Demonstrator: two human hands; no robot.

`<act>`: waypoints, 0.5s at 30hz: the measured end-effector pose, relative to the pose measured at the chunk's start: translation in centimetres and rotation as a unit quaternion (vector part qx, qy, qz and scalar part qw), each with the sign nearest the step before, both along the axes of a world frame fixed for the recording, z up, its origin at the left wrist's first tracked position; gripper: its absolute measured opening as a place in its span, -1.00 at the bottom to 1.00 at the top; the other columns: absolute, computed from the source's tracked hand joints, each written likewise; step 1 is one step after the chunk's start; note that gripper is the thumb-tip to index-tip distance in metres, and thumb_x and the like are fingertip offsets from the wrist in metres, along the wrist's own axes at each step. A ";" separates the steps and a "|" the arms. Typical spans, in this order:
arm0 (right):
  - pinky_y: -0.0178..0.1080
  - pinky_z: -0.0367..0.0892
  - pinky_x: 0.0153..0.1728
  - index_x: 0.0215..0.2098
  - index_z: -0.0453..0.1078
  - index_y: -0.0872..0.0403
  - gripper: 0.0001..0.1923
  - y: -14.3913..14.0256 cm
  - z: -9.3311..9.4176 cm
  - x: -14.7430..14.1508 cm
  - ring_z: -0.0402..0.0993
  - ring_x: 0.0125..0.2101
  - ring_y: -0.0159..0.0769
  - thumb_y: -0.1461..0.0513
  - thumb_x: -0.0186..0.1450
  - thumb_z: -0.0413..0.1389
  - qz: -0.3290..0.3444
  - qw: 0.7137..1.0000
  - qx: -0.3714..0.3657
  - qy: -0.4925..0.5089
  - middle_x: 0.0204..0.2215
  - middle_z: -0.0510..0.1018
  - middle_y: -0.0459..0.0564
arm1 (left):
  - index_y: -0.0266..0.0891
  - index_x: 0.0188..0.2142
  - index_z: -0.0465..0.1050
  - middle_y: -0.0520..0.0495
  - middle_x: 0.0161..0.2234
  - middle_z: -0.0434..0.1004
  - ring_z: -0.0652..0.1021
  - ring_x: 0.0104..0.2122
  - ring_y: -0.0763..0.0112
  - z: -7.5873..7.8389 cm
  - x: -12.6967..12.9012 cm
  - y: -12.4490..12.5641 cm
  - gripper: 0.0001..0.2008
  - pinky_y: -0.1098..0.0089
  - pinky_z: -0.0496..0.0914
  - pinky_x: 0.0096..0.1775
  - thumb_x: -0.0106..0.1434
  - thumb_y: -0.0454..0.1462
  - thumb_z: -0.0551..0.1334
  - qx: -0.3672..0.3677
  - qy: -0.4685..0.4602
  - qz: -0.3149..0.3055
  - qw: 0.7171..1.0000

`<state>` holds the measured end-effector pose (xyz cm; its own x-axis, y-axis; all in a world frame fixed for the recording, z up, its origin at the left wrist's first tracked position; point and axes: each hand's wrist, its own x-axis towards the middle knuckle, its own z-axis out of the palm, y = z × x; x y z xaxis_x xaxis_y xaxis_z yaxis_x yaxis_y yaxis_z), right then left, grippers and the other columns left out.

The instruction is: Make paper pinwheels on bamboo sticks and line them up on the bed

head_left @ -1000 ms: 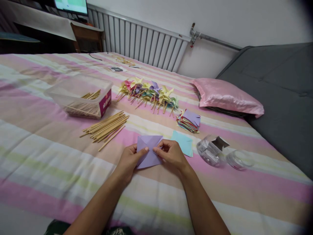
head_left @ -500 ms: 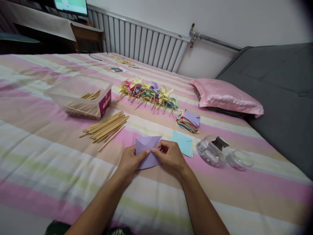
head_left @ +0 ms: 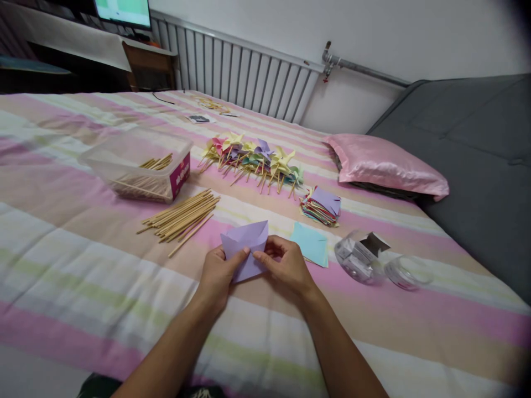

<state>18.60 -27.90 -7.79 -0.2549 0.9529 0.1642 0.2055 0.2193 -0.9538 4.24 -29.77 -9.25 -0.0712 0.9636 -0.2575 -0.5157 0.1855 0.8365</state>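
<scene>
The left hand (head_left: 218,272) and the right hand (head_left: 286,265) both pinch a folded sheet of lilac paper (head_left: 244,249), held just above the striped pink, green and white bedsheet (head_left: 83,276). The left thumb presses the sheet's lower left part against the fingers behind it; the right thumb and forefinger close on its lower right edge. The paper's long axis runs roughly left to right, between the two hands. Its upper edge rises away from the hands, with one corner pointing up and to the right and a blunter corner to the left. The lower part of the sheet is covered by both thumbs, and the fingers behind it are hidden.

Just right of the right hand lies a flat turquoise paper square (head_left: 310,244), partly covered by that hand. Further right lie a clear plastic jar on its side (head_left: 357,258) and a clear round lid (head_left: 407,272); the jar's contents are hard to make out. Beyond the right hand sits a stack of coloured paper squares (head_left: 321,205). Beyond and left of the left hand lie a bundle of bare wooden sticks (head_left: 180,215) and a clear plastic box holding more sticks (head_left: 136,161). Far beyond both hands lies a row of finished paper pinwheels (head_left: 253,157).
</scene>
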 end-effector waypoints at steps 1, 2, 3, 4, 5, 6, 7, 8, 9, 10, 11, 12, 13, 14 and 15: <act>-0.34 0.30 -0.45 -0.35 0.41 0.13 -0.76 0.0 -0.1 0.0 0.41 -0.48 -0.37 0.10 0.14 0.17 0.000 1.000 -0.001 -0.005 -0.49 0.49 -0.04 | -0.37 -0.35 0.54 -0.10 -0.46 0.59 0.52 -0.50 0.42 0.0 0.0 0.0 -0.68 0.43 0.40 -0.38 -0.12 -0.25 0.43 0.000 0.000 -0.002 1.000; -0.35 0.29 -0.46 -0.41 0.41 0.13 -0.77 0.0 -0.1 0.0 0.39 -0.49 -0.37 0.10 0.14 0.17 -0.004 1.000 -0.003 -0.004 -0.51 0.48 -0.05 | -0.37 -0.35 0.54 -0.10 -0.46 0.59 0.52 -0.50 0.42 0.0 0.0 -0.1 -0.68 0.43 0.41 -0.37 -0.12 -0.25 0.44 0.001 -0.001 -0.004 1.000; -0.35 0.28 -0.48 -0.43 0.40 0.13 -0.77 0.1 -0.2 0.0 0.38 -0.50 -0.38 0.10 0.14 0.17 -0.011 1.000 -0.006 0.004 -0.53 0.48 -0.06 | -0.37 -0.34 0.54 -0.10 -0.46 0.59 0.52 -0.49 0.41 0.0 0.0 -0.1 -0.68 0.43 0.41 -0.36 -0.12 -0.25 0.44 0.002 -0.002 -0.008 1.000; -0.36 0.27 -0.48 -0.43 0.40 0.13 -0.77 0.1 -0.3 0.0 0.38 -0.51 -0.38 0.10 0.13 0.18 -0.014 1.000 -0.009 0.015 -0.53 0.48 -0.07 | -0.37 -0.34 0.54 -0.10 -0.46 0.59 0.53 -0.47 0.40 0.0 0.1 -0.2 -0.67 0.43 0.41 -0.35 -0.12 -0.25 0.43 0.004 -0.002 -0.012 1.000; -0.36 0.27 -0.49 -0.44 0.39 0.13 -0.76 0.2 -0.4 0.0 0.37 -0.51 -0.39 0.10 0.13 0.18 -0.014 0.999 -0.014 0.026 -0.53 0.48 -0.07 | -0.36 -0.33 0.55 -0.10 -0.46 0.59 0.53 -0.47 0.40 0.1 0.1 -0.2 -0.67 0.42 0.41 -0.34 -0.12 -0.24 0.43 0.005 -0.003 -0.015 1.000; -0.36 0.27 -0.49 -0.44 0.39 0.13 -0.76 0.2 -0.5 0.0 0.36 -0.52 -0.39 0.09 0.12 0.19 -0.012 0.999 -0.022 0.037 -0.54 0.47 -0.07 | -0.36 -0.32 0.55 -0.10 -0.46 0.59 0.53 -0.46 0.39 0.1 0.1 -0.2 -0.67 0.41 0.41 -0.33 -0.12 -0.24 0.43 0.006 -0.003 -0.019 1.000; -0.36 0.27 -0.49 -0.44 0.39 0.13 -0.75 0.2 -0.6 0.0 0.36 -0.52 -0.39 0.09 0.12 0.19 -0.009 0.998 -0.030 0.048 -0.54 0.47 -0.07 | -0.36 -0.32 0.55 -0.09 -0.47 0.58 0.54 -0.46 0.38 0.2 0.1 -0.3 -0.67 0.41 0.41 -0.33 -0.12 -0.25 0.43 0.006 -0.002 -0.024 1.000; -0.36 0.27 -0.49 -0.44 0.39 0.13 -0.75 0.3 -0.6 0.1 0.36 -0.53 -0.39 0.09 0.11 0.20 -0.008 0.997 -0.038 0.061 -0.54 0.47 -0.07 | -0.36 -0.32 0.55 -0.09 -0.48 0.58 0.54 -0.46 0.37 0.3 0.2 -0.3 -0.67 0.41 0.41 -0.33 -0.12 -0.25 0.43 0.005 -0.001 -0.028 1.000; -0.36 0.27 -0.49 -0.44 0.40 0.13 -0.75 0.3 -0.7 0.1 0.36 -0.53 -0.39 0.09 0.11 0.20 -0.006 0.996 -0.047 0.074 -0.54 0.47 -0.08 | -0.36 -0.32 0.55 -0.10 -0.48 0.58 0.54 -0.46 0.37 0.4 0.2 -0.3 -0.67 0.40 0.41 -0.34 -0.12 -0.25 0.43 0.006 0.000 -0.034 0.999; -0.36 0.27 -0.49 -0.43 0.40 0.13 -0.75 0.3 -0.8 0.2 0.37 -0.53 -0.39 0.10 0.10 0.21 -0.004 0.994 -0.058 0.089 -0.53 0.47 -0.08 | -0.37 -0.32 0.55 -0.10 -0.47 0.58 0.53 -0.46 0.37 0.4 0.2 -0.4 -0.67 0.41 0.41 -0.34 -0.11 -0.25 0.43 0.008 0.002 -0.039 0.999; -0.36 0.27 -0.49 -0.43 0.40 0.13 -0.76 0.3 -0.9 0.2 0.37 -0.52 -0.39 0.10 0.10 0.22 -0.002 0.992 -0.070 0.104 -0.53 0.47 -0.09 | -0.37 -0.32 0.55 -0.11 -0.46 0.58 0.53 -0.46 0.37 0.5 0.2 -0.4 -0.68 0.41 0.41 -0.35 -0.10 -0.25 0.43 0.010 0.004 -0.044 0.999; -0.35 0.28 -0.48 -0.43 0.41 0.12 -0.76 0.3 -0.9 0.2 0.38 -0.52 -0.39 0.11 0.09 0.23 0.000 0.990 -0.082 0.118 -0.53 0.48 -0.09 | -0.37 -0.32 0.55 -0.12 -0.45 0.58 0.53 -0.46 0.37 0.5 0.2 -0.4 -0.68 0.41 0.41 -0.35 -0.10 -0.26 0.42 0.013 0.005 -0.049 0.999; -0.35 0.28 -0.47 -0.43 0.41 0.12 -0.76 0.3 -0.9 0.3 0.39 -0.52 -0.38 0.11 0.08 0.24 0.000 0.987 -0.094 0.131 -0.52 0.49 -0.09 | -0.37 -0.32 0.54 -0.12 -0.45 0.58 0.53 -0.46 0.38 0.5 0.1 -0.5 -0.69 0.42 0.41 -0.36 -0.09 -0.26 0.42 0.016 0.006 -0.054 0.998; -0.34 0.29 -0.46 -0.43 0.42 0.12 -0.77 0.2 -0.9 0.3 0.40 -0.51 -0.37 0.11 0.07 0.24 -0.001 0.984 -0.106 0.143 -0.51 0.50 -0.09 | -0.37 -0.32 0.54 -0.13 -0.44 0.58 0.53 -0.46 0.38 0.4 0.1 -0.5 -0.70 0.42 0.41 -0.37 -0.08 -0.26 0.42 0.018 0.007 -0.059 0.998; -0.34 0.30 -0.44 -0.42 0.43 0.12 -0.76 0.3 -0.9 0.4 0.41 -0.50 -0.36 0.12 0.07 0.25 -0.004 0.981 -0.117 0.154 -0.50 0.51 -0.08 | -0.37 -0.31 0.54 -0.12 -0.44 0.58 0.52 -0.47 0.39 0.4 0.0 -0.5 -0.70 0.43 0.40 -0.37 -0.07 -0.26 0.41 0.019 0.008 -0.063 0.998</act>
